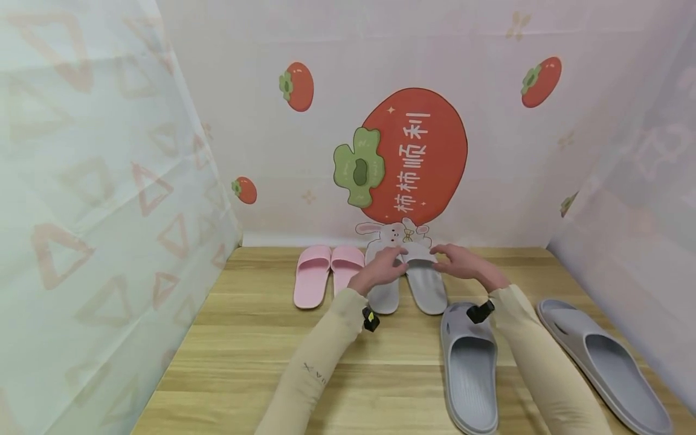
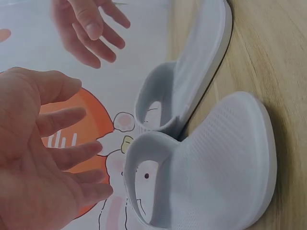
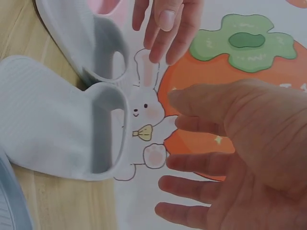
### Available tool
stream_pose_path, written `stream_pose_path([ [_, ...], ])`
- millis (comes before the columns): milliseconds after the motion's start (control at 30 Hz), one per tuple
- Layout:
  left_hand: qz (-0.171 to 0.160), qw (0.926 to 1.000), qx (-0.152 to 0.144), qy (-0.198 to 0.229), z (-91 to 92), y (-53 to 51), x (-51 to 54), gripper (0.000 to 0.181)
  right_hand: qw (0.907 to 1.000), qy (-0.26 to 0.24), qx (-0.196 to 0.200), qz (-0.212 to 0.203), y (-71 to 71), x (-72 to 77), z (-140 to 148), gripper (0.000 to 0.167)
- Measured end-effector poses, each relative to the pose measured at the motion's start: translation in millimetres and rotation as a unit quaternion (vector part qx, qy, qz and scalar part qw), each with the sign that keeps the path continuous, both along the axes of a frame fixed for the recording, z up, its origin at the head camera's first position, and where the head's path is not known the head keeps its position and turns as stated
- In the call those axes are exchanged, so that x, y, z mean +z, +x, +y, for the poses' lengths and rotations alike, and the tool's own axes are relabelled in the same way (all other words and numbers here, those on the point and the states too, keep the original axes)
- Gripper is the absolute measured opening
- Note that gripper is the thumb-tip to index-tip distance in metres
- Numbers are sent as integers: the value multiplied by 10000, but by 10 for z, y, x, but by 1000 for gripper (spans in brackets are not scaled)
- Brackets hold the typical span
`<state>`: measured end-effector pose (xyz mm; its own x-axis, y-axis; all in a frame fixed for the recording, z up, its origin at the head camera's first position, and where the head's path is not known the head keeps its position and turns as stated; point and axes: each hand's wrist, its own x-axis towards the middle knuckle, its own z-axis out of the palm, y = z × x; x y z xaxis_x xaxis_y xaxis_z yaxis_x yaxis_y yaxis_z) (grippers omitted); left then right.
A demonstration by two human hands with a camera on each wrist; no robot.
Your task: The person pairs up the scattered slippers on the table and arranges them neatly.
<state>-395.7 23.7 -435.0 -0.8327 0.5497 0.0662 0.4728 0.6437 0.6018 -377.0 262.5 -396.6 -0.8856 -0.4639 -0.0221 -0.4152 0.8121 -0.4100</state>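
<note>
A pair of light grey slippers stands at the back of the wooden floor, toes toward the wall: the left slipper and the right slipper. Above the left one hovers my left hand, fingers spread and loosely bent. My right hand is over the toe end of the right slipper, held the same way. Both wrist views show a gap between the hands and the slippers, and neither hand holds anything. In the left wrist view the slippers' straps arch up, and their toe openings face the wall.
Pink slippers stand to the left of the light grey pair. A larger grey slipper lies under my right forearm, and its match lies by the right wall. Printed fabric walls enclose the back and sides.
</note>
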Motion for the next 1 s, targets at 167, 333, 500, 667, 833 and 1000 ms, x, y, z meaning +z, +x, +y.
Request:
stream_pose_path([
  [167,127,9998,-94,140,12,90,25,46,9995,-207,-58,243,170,75,83,43],
  [333,250,9994,-91,203,53,174,41,45,9985,-298,-213,409,341,118,185,44],
  [500,370,9979,-372,387,118,284,72,46,9970,-390,-310,592,482,84,296,44],
  [667,514,9964,-427,512,148,389,43,47,9951,-548,-288,769,578,29,351,44],
  [833,474,9951,-483,722,205,498,5,46,9933,-651,-354,890,671,13,415,45],
  [1000,484,9935,-567,861,306,600,-18,44,9922,-670,-521,913,767,22,517,44],
])
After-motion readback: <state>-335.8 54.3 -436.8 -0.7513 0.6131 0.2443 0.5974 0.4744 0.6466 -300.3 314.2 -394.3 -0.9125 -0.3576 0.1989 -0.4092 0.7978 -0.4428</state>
